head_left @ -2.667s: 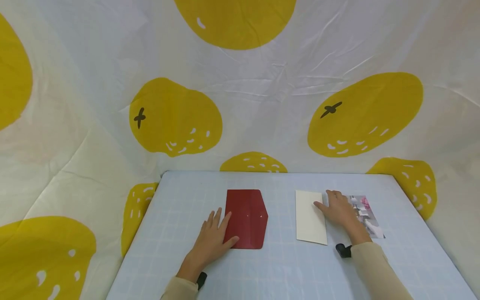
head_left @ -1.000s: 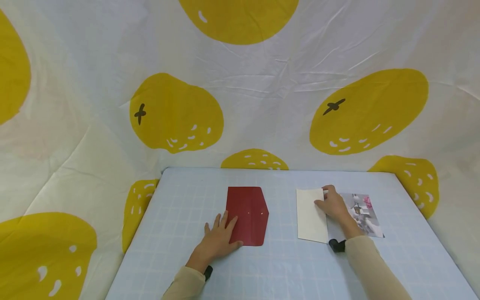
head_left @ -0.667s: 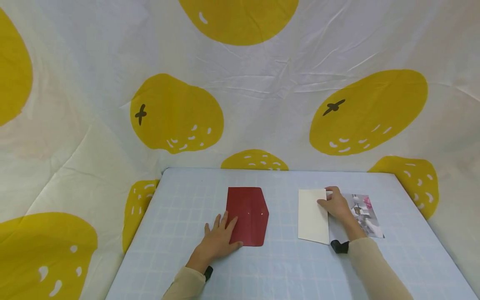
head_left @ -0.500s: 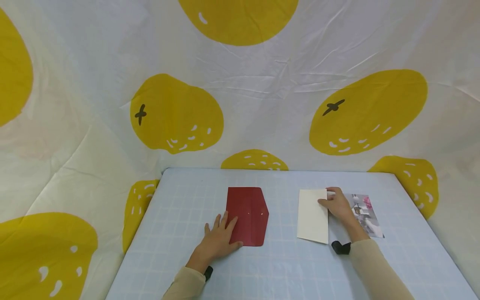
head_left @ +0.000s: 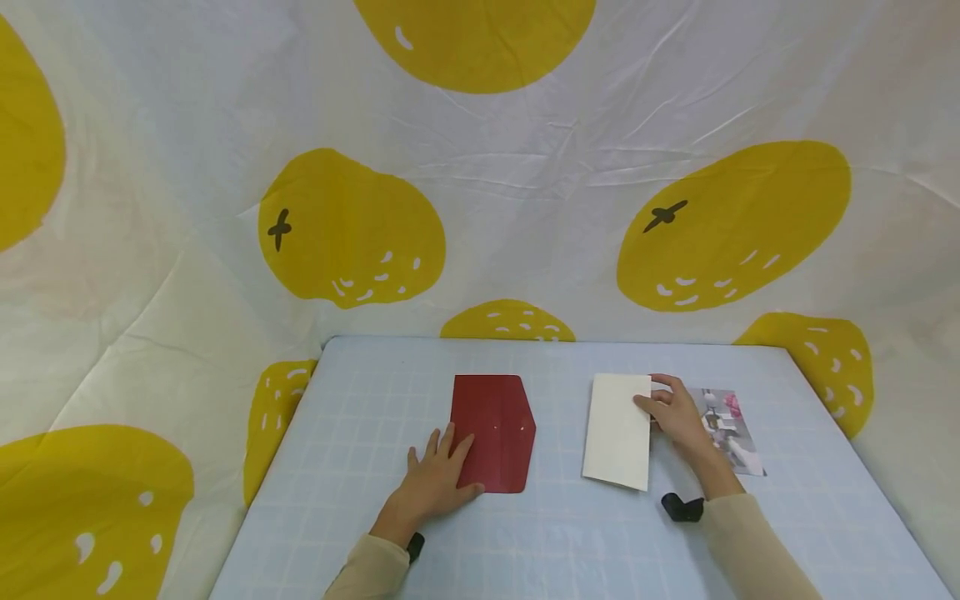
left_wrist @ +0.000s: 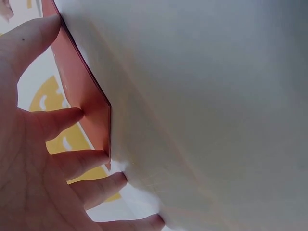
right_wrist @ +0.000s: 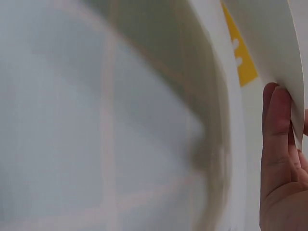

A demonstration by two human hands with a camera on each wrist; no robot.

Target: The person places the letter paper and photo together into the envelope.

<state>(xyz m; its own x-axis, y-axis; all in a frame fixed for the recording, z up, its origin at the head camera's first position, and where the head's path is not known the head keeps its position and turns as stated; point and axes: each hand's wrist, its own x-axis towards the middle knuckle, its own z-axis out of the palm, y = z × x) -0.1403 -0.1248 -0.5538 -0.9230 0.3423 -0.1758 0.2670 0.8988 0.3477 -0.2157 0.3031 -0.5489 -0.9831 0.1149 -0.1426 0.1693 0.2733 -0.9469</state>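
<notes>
Pinching the white card [head_left: 618, 431], right fingers [head_left: 654, 402] hide part of a photo [head_left: 731, 432]; left fingers [head_left: 442, 442] lie flat on the red envelope [head_left: 495, 432].

- The left hand [left_wrist: 33, 159] fills the frame from about 7 to 10 o'clock, seen palm-side, with the fingers spread and fairly straight.
- The thumb reaches up toward 11 o'clock.
- A red envelope [left_wrist: 84, 96] runs edge-on from 11 o'clock down toward the centre; two fingertips touch its lower part.
- A pale blue table surface [left_wrist: 207, 96] takes up everything from 12 through 5 o'clock.
- A white cloth with a yellow print [left_wrist: 45, 98] shows between the fingers at 9 o'clock.
</notes>
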